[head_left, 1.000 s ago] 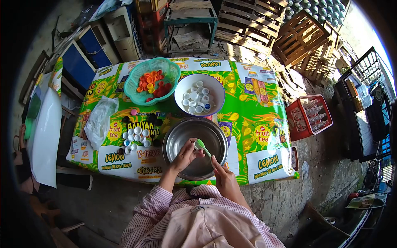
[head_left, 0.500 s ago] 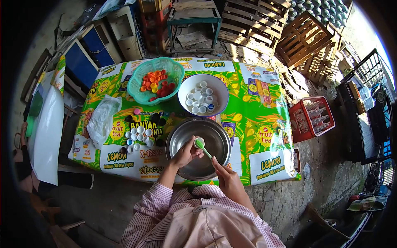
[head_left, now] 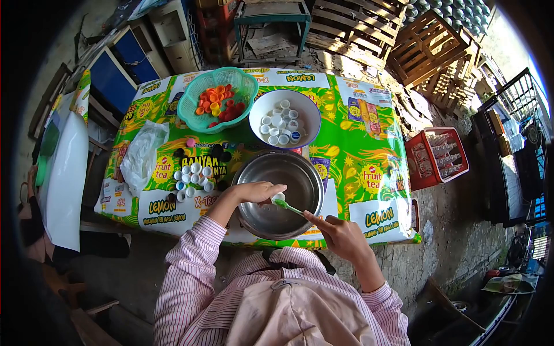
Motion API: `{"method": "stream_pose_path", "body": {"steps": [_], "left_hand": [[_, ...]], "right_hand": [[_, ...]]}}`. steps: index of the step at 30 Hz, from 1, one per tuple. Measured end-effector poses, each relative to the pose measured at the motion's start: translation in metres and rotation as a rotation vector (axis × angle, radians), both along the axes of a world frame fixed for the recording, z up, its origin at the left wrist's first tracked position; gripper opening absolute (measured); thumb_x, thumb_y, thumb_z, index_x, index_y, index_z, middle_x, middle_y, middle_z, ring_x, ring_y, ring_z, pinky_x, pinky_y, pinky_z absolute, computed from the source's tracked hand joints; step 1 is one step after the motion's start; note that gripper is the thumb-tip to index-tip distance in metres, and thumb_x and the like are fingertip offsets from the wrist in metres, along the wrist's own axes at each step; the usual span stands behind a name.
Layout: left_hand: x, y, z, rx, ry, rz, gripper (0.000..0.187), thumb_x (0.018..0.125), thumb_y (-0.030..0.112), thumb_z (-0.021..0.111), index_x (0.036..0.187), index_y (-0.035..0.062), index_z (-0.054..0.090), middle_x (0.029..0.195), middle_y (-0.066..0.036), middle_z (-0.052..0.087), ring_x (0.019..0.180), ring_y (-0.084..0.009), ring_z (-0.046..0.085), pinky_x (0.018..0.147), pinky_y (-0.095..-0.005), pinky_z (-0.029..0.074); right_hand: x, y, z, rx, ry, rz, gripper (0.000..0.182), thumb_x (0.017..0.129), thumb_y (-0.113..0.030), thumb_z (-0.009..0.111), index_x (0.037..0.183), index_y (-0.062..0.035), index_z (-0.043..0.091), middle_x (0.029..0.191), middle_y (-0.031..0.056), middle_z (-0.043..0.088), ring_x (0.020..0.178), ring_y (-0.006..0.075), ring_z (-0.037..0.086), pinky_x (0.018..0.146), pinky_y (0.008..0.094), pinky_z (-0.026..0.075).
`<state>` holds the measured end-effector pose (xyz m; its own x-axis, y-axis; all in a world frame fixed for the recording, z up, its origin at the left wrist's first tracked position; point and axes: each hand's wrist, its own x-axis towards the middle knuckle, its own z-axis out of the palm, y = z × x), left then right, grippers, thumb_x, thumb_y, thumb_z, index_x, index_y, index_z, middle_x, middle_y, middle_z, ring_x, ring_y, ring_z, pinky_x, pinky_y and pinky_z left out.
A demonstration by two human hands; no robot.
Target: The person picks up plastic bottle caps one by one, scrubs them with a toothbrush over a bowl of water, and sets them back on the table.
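Observation:
Over the steel basin [head_left: 311,196], my left hand [head_left: 257,193] pinches a white bottle cap [head_left: 279,197] tilted toward the right. My right hand [head_left: 341,235] grips a slim light-green toothbrush [head_left: 293,209] by its handle, near the basin's right rim. Its head is at the cap's opening; whether the bristles touch the cap cannot be made out. Behind the basin, a white enamel bowl [head_left: 313,109] with a blue rim holds several white caps. To its left stands a turquoise plastic basket [head_left: 190,118] with orange, red and yellow caps.
Several white caps [head_left: 195,179] lie on the tablecloth [head_left: 340,167] left of the basin, with dark caps [head_left: 217,151] around them. A clear plastic bag [head_left: 144,153] lies farther left. A red crate [head_left: 421,164] stands beyond the table's right side.
My left hand has turned, with its back now upward and the cap tilted sideways. My right hand has moved right and slightly up, and the toothbrush lies flatter.

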<state>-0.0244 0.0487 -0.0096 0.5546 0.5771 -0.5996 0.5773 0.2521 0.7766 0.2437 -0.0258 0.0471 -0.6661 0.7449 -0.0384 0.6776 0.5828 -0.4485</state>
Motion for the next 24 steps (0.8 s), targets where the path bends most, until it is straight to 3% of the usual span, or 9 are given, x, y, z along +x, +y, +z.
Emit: {"method": "stream_pose_path", "body": {"steps": [3, 9, 12, 14, 17, 19, 21, 22, 24], "left_hand": [[0.007, -0.003, -0.013, -0.031, 0.0, 0.177, 0.061, 0.09, 0.058, 0.035, 0.096, 0.0025, 0.058, 0.072, -0.005, 0.054, 0.058, -0.0124, 0.052, 0.057, -0.0254, 0.046], [0.008, -0.006, -0.027, -0.126, -0.269, 0.384, 0.052, 0.092, 0.053, 0.037, 0.09, 0.0055, 0.056, 0.068, -0.002, 0.049, 0.056, -0.0094, 0.05, 0.054, -0.0224, 0.044], [0.007, -0.004, -0.032, -0.057, -0.338, 0.393, 0.045, 0.095, 0.047, 0.035, 0.09, 0.0071, 0.055, 0.069, 0.0, 0.048, 0.055, -0.0083, 0.047, 0.055, -0.0216, 0.043], [0.007, -0.004, -0.04, 0.008, -0.421, 0.347, 0.042, 0.096, 0.044, 0.035, 0.091, 0.0078, 0.055, 0.07, 0.0, 0.048, 0.055, -0.008, 0.046, 0.055, -0.0215, 0.043], [0.02, -0.009, -0.04, 0.087, -0.482, 0.52, 0.034, 0.097, 0.038, 0.037, 0.094, 0.0072, 0.052, 0.072, 0.001, 0.047, 0.058, -0.0071, 0.046, 0.056, -0.0206, 0.042], [0.023, -0.012, -0.04, 0.142, -0.518, 0.586, 0.029, 0.097, 0.033, 0.039, 0.097, 0.0061, 0.049, 0.075, 0.001, 0.048, 0.061, -0.0062, 0.046, 0.057, -0.0197, 0.041], [0.023, -0.012, -0.047, 0.212, -0.544, 0.527, 0.026, 0.098, 0.029, 0.039, 0.098, 0.0053, 0.049, 0.077, 0.0, 0.049, 0.063, -0.0058, 0.047, 0.058, -0.0198, 0.042], [0.025, -0.014, -0.048, 0.294, -0.508, 0.518, 0.025, 0.098, 0.028, 0.039, 0.099, 0.0052, 0.049, 0.078, 0.0, 0.048, 0.062, -0.0059, 0.047, 0.058, -0.02, 0.042], [0.027, -0.018, -0.049, 0.408, -0.414, 0.483, 0.023, 0.098, 0.025, 0.039, 0.102, 0.0047, 0.049, 0.084, -0.002, 0.05, 0.066, -0.006, 0.048, 0.059, -0.02, 0.043]], "right_hand": [[-0.001, -0.004, 0.003, 0.092, -0.112, -0.046, 0.071, 0.075, -0.005, 0.056, 0.137, -0.0326, 0.034, 0.079, 0.0082, 0.057, 0.053, 0.0257, 0.058, 0.046, 0.0363, 0.048], [-0.014, -0.015, -0.003, 0.059, -0.013, -0.215, 0.058, 0.083, -0.01, 0.054, 0.135, -0.0317, 0.038, 0.067, 0.0077, 0.051, 0.05, 0.0265, 0.055, 0.046, 0.0393, 0.045], [-0.017, -0.018, -0.019, 0.044, -0.007, -0.226, 0.068, 0.079, -0.005, 0.054, 0.138, -0.0305, 0.033, 0.078, 0.0098, 0.055, 0.053, 0.0276, 0.058, 0.045, 0.0382, 0.047], [-0.02, -0.02, -0.031, 0.027, 0.088, -0.275, 0.063, 0.082, -0.005, 0.052, 0.138, -0.0259, 0.034, 0.075, 0.0123, 0.054, 0.053, 0.0309, 0.057, 0.047, 0.042, 0.046], [-0.026, -0.022, -0.048, -0.041, 0.247, -0.269, 0.06, 0.083, -0.004, 0.051, 0.138, -0.0212, 0.034, 0.072, 0.0161, 0.054, 0.054, 0.0352, 0.057, 0.05, 0.0454, 0.045], [-0.033, -0.022, -0.051, -0.058, 0.408, -0.267, 0.056, 0.084, 0.0, 0.049, 0.136, -0.0149, 0.038, 0.073, 0.0202, 0.057, 0.059, 0.0398, 0.056, 0.054, 0.0428, 0.046], [-0.037, -0.024, -0.056, -0.166, 0.594, -0.323, 0.049, 0.088, -0.001, 0.048, 0.135, -0.0124, 0.04, 0.067, 0.0199, 0.057, 0.051, 0.0312, 0.054, 0.052, 0.0321, 0.044], [-0.036, -0.025, -0.058, -0.169, 0.593, -0.325, 0.049, 0.088, -0.001, 0.048, 0.135, -0.0124, 0.04, 0.067, 0.0199, 0.057, 0.051, 0.0312, 0.054, 0.052, 0.0321, 0.044], [-0.033, -0.026, -0.06, -0.42, 0.606, -0.401, 0.049, 0.09, -0.003, 0.048, 0.137, -0.0113, 0.037, 0.062, 0.0076, 0.052, 0.046, 0.0133, 0.044, 0.048, 0.0228, 0.034]]}}
